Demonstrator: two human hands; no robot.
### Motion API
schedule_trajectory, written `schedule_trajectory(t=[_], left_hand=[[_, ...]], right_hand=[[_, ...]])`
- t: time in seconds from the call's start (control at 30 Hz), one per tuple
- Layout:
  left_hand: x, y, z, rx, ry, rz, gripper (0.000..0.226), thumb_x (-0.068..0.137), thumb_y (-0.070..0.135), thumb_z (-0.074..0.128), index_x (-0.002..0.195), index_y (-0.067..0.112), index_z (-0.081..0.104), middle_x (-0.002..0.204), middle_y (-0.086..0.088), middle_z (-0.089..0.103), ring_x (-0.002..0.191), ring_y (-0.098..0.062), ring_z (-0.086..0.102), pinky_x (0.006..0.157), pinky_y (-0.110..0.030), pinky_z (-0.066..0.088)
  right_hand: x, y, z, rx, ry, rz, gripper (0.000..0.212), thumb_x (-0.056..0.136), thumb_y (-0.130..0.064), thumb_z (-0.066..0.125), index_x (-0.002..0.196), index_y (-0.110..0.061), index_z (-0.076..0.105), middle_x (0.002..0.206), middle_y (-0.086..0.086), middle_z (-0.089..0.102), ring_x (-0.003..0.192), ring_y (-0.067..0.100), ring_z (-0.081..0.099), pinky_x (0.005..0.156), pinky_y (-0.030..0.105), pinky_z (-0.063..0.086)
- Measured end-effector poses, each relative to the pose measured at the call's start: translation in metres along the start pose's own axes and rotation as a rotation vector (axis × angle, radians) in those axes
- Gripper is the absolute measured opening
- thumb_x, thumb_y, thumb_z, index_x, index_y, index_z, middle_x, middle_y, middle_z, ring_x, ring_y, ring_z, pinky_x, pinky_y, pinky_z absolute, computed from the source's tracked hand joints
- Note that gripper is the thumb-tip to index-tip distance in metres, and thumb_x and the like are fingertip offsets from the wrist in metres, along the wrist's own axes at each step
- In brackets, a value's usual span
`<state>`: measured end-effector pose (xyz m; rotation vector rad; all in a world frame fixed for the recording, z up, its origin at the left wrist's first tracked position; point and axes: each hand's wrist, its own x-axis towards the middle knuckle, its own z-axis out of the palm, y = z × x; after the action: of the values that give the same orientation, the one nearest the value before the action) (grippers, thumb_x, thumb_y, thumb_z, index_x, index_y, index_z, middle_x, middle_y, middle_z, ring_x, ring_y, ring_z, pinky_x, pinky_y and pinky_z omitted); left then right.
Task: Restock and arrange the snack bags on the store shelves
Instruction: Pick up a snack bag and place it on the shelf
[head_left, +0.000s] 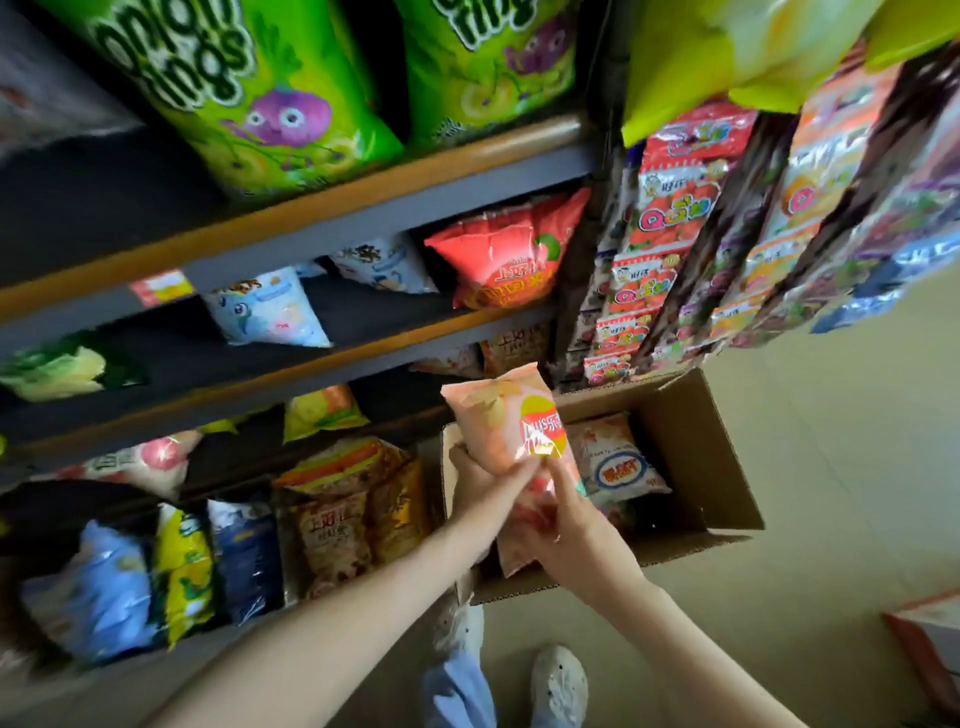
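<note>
Bare forearms rise from the lower edge of the view. On the left, the left hand grips the bottom of a pink snack bag, fingers curled round its left side. The bag is held upright in the air, in front of the lower shelves. The right hand pinches the same bag's lower right corner. Below and to the right, an open cardboard box sits on the floor with a white snack bag inside.
</note>
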<state>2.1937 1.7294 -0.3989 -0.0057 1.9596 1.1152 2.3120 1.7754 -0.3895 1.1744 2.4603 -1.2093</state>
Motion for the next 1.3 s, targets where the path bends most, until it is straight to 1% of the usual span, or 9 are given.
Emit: schedule_trajectory(t=[0.17, 0.23, 0.33, 0.43, 0.57, 0.67, 0.83, 1.0, 1.3], left_hand=[[-0.045, 0.026, -0.071, 0.021, -0.032, 0.083, 0.086, 0.062, 0.040, 0.086, 0.122, 0.023, 0.027, 0.104, 0.011, 0.049, 0.085, -0.001, 0.050, 0.065, -0.011, 0.039], [-0.062, 0.028, -0.100, -0.026, -0.042, 0.093, 0.071, 0.072, 0.030, 0.081, 0.122, 0.024, 0.031, 0.105, 0.011, 0.054, 0.085, 0.003, 0.051, 0.059, -0.007, 0.038], [-0.095, 0.036, -0.145, -0.156, -0.092, 0.094, 0.069, 0.065, 0.034, 0.083, 0.119, 0.029, 0.041, 0.107, 0.007, 0.062, 0.095, -0.008, 0.062, 0.068, -0.017, 0.046], [-0.124, 0.043, -0.187, -0.262, -0.108, 0.095, 0.092, 0.042, 0.047, 0.089, 0.121, 0.028, 0.046, 0.109, 0.002, 0.068, 0.098, -0.016, 0.067, 0.086, -0.035, 0.054], [-0.152, 0.042, -0.239, -0.373, -0.069, 0.110, 0.093, 0.042, 0.042, 0.086, 0.124, 0.031, 0.045, 0.117, -0.001, 0.066, 0.104, -0.020, 0.065, 0.090, -0.040, 0.053], [-0.164, 0.040, -0.270, -0.380, -0.070, 0.126, 0.095, 0.047, 0.041, 0.087, 0.130, 0.033, 0.043, 0.121, -0.001, 0.065, 0.108, -0.021, 0.064, 0.096, -0.043, 0.049], [-0.186, 0.046, -0.316, -0.312, -0.099, 0.195, 0.076, 0.069, 0.039, 0.082, 0.131, 0.032, 0.039, 0.121, 0.004, 0.062, 0.104, -0.013, 0.064, 0.080, -0.027, 0.052], [-0.209, 0.035, -0.379, -0.225, -0.102, 0.253, 0.084, 0.069, 0.049, 0.072, 0.139, 0.036, 0.028, 0.132, 0.010, 0.053, 0.114, -0.008, 0.056, 0.098, -0.035, 0.048], [-0.260, 0.018, -0.526, -0.253, 0.030, 0.394, 0.097, 0.077, 0.044, 0.070, 0.145, 0.050, 0.001, 0.141, 0.005, 0.046, 0.116, -0.009, 0.055, 0.077, -0.017, 0.052]], right_hand=[[-0.013, -0.062, -0.040, 0.030, 0.223, -0.210, 0.054, 0.076, -0.051, 0.055, 0.111, -0.011, 0.051, 0.095, 0.013, 0.061, 0.082, 0.039, 0.061, 0.067, 0.045, 0.054], [-0.012, -0.084, -0.050, 0.077, 0.216, -0.216, 0.065, 0.076, -0.051, 0.063, 0.126, -0.013, 0.046, 0.115, 0.021, 0.057, 0.097, 0.044, 0.059, 0.079, 0.053, 0.053], [-0.017, -0.126, -0.057, 0.538, -0.282, -0.059, 0.103, 0.074, -0.033, 0.081, 0.150, -0.031, 0.011, 0.144, 0.001, 0.037, 0.130, 0.020, 0.042, 0.107, 0.041, 0.039], [-0.023, -0.164, -0.048, 0.637, -0.373, -0.180, 0.117, 0.066, -0.010, 0.083, 0.149, -0.015, 0.000, 0.129, 0.007, 0.053, 0.109, 0.011, 0.055, 0.097, 0.032, 0.047], [-0.043, -0.222, -0.041, 0.712, -0.522, -0.200, 0.108, 0.074, 0.000, 0.078, 0.148, -0.027, 0.003, 0.134, 0.011, 0.052, 0.111, 0.018, 0.058, 0.085, 0.027, 0.053], [-0.055, -0.252, -0.033, 0.670, -0.469, -0.292, 0.104, 0.081, 0.008, 0.067, 0.147, -0.027, -0.005, 0.137, 0.011, 0.046, 0.115, 0.019, 0.054, 0.086, 0.024, 0.052], [-0.081, -0.294, -0.014, 0.691, -0.431, -0.366, 0.102, 0.083, 0.000, 0.068, 0.140, -0.040, -0.008, 0.129, -0.005, 0.048, 0.110, 0.004, 0.056, 0.081, 0.022, 0.054], [-0.107, -0.344, 0.015, 0.702, -0.419, -0.358, 0.094, 0.082, -0.002, 0.071, 0.130, -0.045, 0.002, 0.121, -0.008, 0.054, 0.100, 0.000, 0.061, 0.070, 0.018, 0.053], [-0.149, -0.488, 0.082, 0.628, -0.393, -0.488, 0.111, 0.079, 0.000, 0.074, 0.146, -0.035, -0.007, 0.130, 0.000, 0.052, 0.112, 0.013, 0.058, 0.091, 0.034, 0.053]])
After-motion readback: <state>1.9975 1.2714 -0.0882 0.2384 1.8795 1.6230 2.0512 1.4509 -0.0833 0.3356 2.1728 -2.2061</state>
